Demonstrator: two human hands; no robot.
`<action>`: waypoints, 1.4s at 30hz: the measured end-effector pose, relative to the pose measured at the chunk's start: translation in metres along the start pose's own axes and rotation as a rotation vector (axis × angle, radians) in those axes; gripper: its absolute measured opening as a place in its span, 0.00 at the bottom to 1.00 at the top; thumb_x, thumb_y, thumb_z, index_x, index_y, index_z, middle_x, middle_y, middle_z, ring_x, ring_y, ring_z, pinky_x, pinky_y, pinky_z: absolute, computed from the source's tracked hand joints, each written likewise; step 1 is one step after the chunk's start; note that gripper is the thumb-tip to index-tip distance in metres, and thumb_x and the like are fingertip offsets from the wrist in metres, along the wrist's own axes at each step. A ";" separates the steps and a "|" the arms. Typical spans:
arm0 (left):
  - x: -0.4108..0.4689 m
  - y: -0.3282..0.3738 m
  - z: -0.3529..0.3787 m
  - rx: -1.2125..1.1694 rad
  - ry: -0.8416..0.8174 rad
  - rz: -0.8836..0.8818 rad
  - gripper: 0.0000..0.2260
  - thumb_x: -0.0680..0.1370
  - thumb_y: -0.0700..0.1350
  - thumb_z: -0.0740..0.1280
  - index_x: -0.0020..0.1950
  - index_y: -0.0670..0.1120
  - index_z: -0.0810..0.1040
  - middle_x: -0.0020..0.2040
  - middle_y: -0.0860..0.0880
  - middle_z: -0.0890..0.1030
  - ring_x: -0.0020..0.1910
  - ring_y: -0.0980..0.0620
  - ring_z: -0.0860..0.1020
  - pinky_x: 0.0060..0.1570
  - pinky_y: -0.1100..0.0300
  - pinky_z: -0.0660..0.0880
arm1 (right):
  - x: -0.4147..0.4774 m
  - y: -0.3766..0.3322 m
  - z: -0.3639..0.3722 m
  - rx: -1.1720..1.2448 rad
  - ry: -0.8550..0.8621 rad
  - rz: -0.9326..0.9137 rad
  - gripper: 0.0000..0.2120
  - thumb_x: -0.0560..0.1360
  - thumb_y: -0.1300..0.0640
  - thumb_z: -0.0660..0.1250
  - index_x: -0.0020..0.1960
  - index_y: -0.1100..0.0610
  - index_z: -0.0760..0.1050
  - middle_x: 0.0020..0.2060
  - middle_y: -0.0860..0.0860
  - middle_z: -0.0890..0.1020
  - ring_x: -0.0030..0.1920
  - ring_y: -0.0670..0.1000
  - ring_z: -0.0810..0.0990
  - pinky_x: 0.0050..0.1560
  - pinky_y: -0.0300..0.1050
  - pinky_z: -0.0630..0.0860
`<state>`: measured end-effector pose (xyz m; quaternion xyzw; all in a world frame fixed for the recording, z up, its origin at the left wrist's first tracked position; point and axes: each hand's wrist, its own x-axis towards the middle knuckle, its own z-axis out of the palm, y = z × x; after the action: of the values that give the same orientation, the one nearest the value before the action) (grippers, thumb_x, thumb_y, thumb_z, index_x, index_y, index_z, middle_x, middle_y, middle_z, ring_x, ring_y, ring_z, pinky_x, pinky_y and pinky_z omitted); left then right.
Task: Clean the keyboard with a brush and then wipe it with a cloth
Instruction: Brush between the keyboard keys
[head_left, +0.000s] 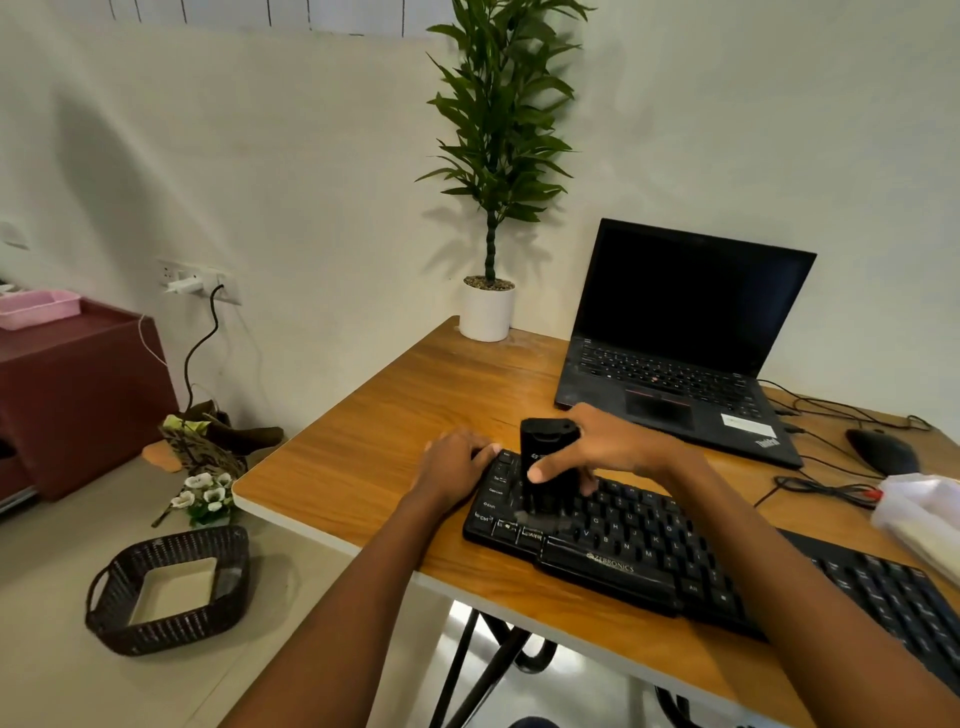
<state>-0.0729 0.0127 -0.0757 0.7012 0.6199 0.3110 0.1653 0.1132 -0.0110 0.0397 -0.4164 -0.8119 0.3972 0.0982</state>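
- Right grip (608, 447) wraps the brush (543, 462), which stands upright, bristles down on the keyboard (623, 551), left end.
- Left grip (452, 460) rests relaxed on that end, steadying it on the bench (395, 447).
- Brush looks light and rigid; hold its upper body.

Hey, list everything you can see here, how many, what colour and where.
desk: one, wooden, centre
keyboard: one, black, desk front
brush: one, black, on keyboard's left end
cloth: one, white, desk's right edge
laptop: one, black, desk back
mouse: one, black, desk right
plant: one, green, potted, desk's far corner
basket: one, dark, floor left
flowers: one bunch, white, floor
tray: one, pink, on maroon cabinet
left hand: rests on keyboard's left end
right hand: grips brush
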 end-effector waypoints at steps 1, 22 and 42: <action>0.001 0.000 0.001 0.016 -0.003 0.001 0.15 0.81 0.53 0.58 0.51 0.49 0.82 0.55 0.48 0.79 0.57 0.46 0.74 0.62 0.47 0.64 | -0.002 0.000 -0.002 -0.012 -0.013 0.007 0.14 0.62 0.49 0.74 0.41 0.58 0.76 0.35 0.58 0.81 0.26 0.51 0.76 0.26 0.37 0.72; 0.005 -0.007 0.007 0.053 0.002 -0.006 0.17 0.80 0.56 0.57 0.56 0.49 0.80 0.57 0.50 0.78 0.59 0.49 0.73 0.61 0.51 0.61 | -0.011 0.016 0.013 0.140 0.177 -0.001 0.10 0.69 0.54 0.72 0.43 0.59 0.74 0.33 0.50 0.80 0.26 0.45 0.74 0.27 0.35 0.69; 0.003 -0.005 0.006 0.059 0.019 0.012 0.16 0.80 0.55 0.56 0.57 0.50 0.80 0.57 0.50 0.78 0.59 0.49 0.72 0.62 0.50 0.63 | 0.020 0.027 -0.007 0.059 0.510 -0.053 0.13 0.69 0.52 0.73 0.45 0.61 0.75 0.34 0.51 0.78 0.31 0.47 0.74 0.31 0.32 0.70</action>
<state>-0.0732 0.0175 -0.0825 0.7065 0.6259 0.3006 0.1367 0.1202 0.0173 0.0215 -0.4786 -0.7595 0.3002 0.3226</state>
